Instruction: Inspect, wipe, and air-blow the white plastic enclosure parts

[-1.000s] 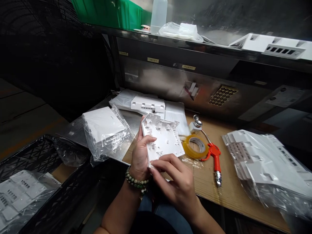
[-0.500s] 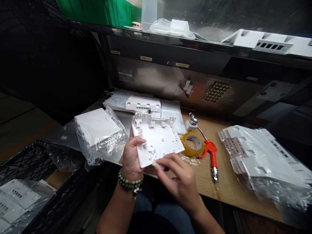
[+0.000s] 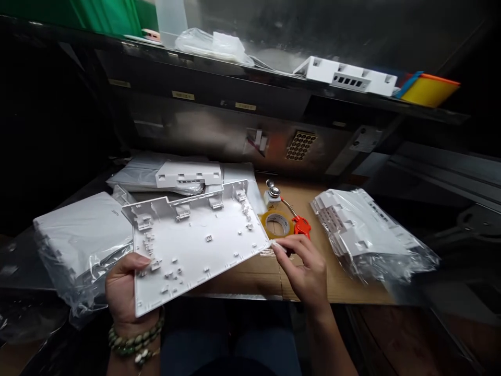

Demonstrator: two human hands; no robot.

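Note:
A white plastic cover plate [image 3: 195,245] with small clips and ribs on its inner face is held flat above the bench edge. My left hand [image 3: 123,287], with a bead bracelet at the wrist, grips its near left corner, thumb on top. My right hand [image 3: 307,266] pinches the plate's right corner between thumb and forefinger. Just beyond that hand lie a roll of yellow tape [image 3: 277,223] and a red air blow gun [image 3: 299,224].
A bag of white plates [image 3: 78,235] lies at the left, another bag of white parts [image 3: 364,237] at the right. White housings [image 3: 188,175] sit behind on the cardboard-covered bench [image 3: 313,201]. A shelf above carries a white housing [image 3: 348,77], bottle and bags.
The view swung right and down. The plate turned from tilted upright to lying flat and wide, and my right hand slid from its near edge to its right corner.

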